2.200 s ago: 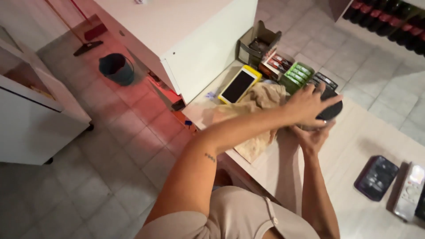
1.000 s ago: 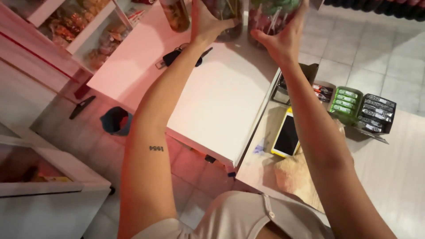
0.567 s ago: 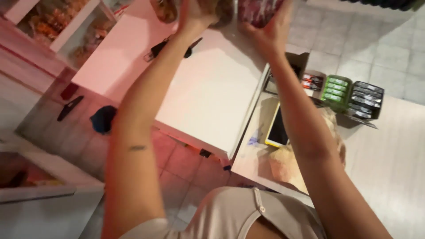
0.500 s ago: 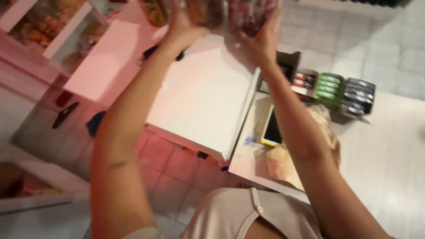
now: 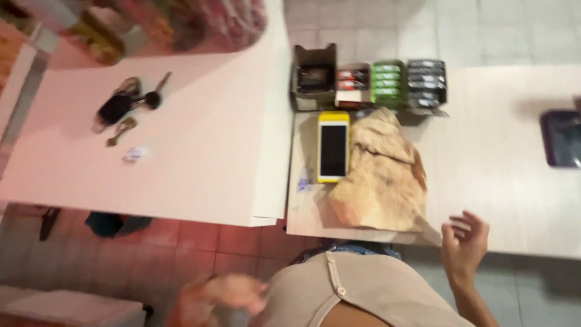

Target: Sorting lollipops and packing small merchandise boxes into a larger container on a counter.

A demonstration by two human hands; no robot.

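My right hand (image 5: 465, 245) hovers with fingers spread and empty over the near edge of the pale counter (image 5: 502, 200), just right of a crumpled brown paper bag (image 5: 381, 175). My left hand (image 5: 221, 295) is low beside my body over the red floor tiles, blurred, so its grip is unclear. A yellow-cased handheld device (image 5: 333, 145) lies left of the paper. Blurred jars of colourful goods (image 5: 181, 24) stand at the far end of the white counter (image 5: 200, 157).
A bunch of keys (image 5: 121, 109) lies on the white counter. Small display boxes of packets (image 5: 369, 82) line the far edge of the pale counter. A dark device (image 5: 560, 138) sits at far right. A dark bin (image 5: 112, 223) stands on the floor.
Both hands were raised on the jars at the far end of the white counter. They have let go and dropped back toward my body; the view has tilted down.
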